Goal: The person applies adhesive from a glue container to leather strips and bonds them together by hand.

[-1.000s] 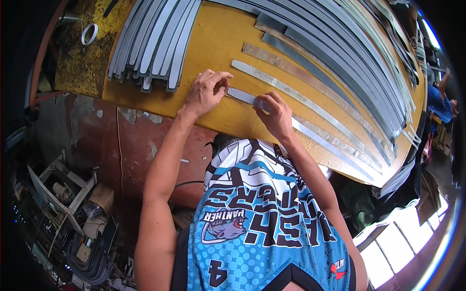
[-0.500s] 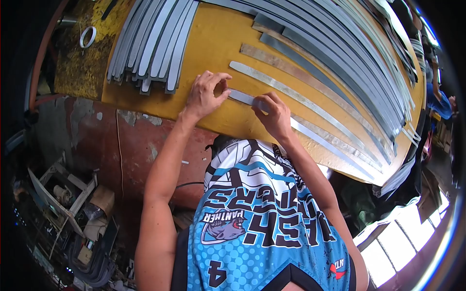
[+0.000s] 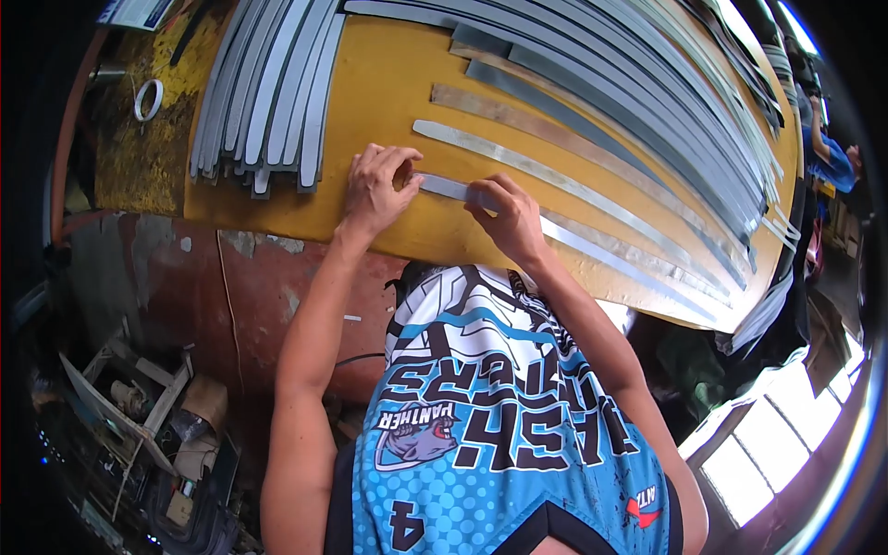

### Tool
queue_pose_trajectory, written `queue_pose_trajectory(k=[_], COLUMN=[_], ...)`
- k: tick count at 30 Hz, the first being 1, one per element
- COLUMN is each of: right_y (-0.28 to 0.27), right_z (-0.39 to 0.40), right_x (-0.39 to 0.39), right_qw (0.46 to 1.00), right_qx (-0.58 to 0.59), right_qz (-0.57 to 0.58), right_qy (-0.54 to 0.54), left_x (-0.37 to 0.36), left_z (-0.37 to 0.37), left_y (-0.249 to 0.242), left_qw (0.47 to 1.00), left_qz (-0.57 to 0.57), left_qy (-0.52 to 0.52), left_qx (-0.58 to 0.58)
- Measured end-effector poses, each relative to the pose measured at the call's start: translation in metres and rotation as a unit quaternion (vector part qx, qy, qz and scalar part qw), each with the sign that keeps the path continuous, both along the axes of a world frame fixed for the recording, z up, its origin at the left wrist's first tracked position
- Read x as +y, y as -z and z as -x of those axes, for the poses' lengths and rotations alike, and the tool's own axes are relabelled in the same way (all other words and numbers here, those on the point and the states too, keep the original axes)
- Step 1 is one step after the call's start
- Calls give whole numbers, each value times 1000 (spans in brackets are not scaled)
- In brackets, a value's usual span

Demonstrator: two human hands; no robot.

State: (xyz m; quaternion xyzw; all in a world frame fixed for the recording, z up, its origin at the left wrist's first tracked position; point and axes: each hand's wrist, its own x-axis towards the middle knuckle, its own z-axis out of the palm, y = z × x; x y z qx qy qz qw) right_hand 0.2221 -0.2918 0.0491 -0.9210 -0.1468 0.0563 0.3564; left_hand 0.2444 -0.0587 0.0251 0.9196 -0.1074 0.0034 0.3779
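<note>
A long, narrow metal strip (image 3: 442,186) lies along the near side of the yellow tabletop, its rounded end pointing left. My left hand (image 3: 377,190) is at that end, fingers curled and thumb touching the strip; the index fingertip is lifted apart from the thumb. Further along, my right hand (image 3: 507,215) pinches the same strip between thumb and fingers, hiding part of it. Beyond my hands lies another shiny metal strip (image 3: 555,183), with a brownish strip (image 3: 546,129) and a dark grey strip (image 3: 555,102) farther back.
A stack of grey strips (image 3: 268,102) sits on the yellow table (image 3: 370,92) at left. Many more long strips (image 3: 647,102) fan along the far side. A white tape roll (image 3: 148,100) rests on the stained left end. Another person in blue (image 3: 828,162) is at far right.
The whole view has shifted slightly, so the table and hands appear further left. Both hands keep nearly the same pose on the strip.
</note>
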Motion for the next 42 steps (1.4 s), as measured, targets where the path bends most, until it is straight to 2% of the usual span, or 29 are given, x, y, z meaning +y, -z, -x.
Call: queue_pose_trajectory(k=[12, 18, 22, 24, 28, 42], right_y=[-11, -27, -23, -18, -11, -6], right_z=[14, 27, 34, 37, 43, 47], right_x=[-46, -73, -90, -98, -110, -120], right_qw=[998, 992, 993, 993, 993, 992], right_qx=[10, 55, 40, 26, 3, -31], right_qz=[15, -8, 11, 21, 44, 59], right_qy=[57, 109, 112, 112, 111, 111], left_x=[-5, -5, -9, -11, -14, -20], left_z=[4, 3, 2, 2, 3, 8], left_y=[-2, -5, -7, -5, 0, -12], left_qw=[999, 998, 998, 993, 989, 987], left_qz=[-33, -48, -38, -32, -17, -91], left_qy=[4, 16, 36, 77, 121, 124], left_qx=[-43, -26, -40, -78, -79, -54])
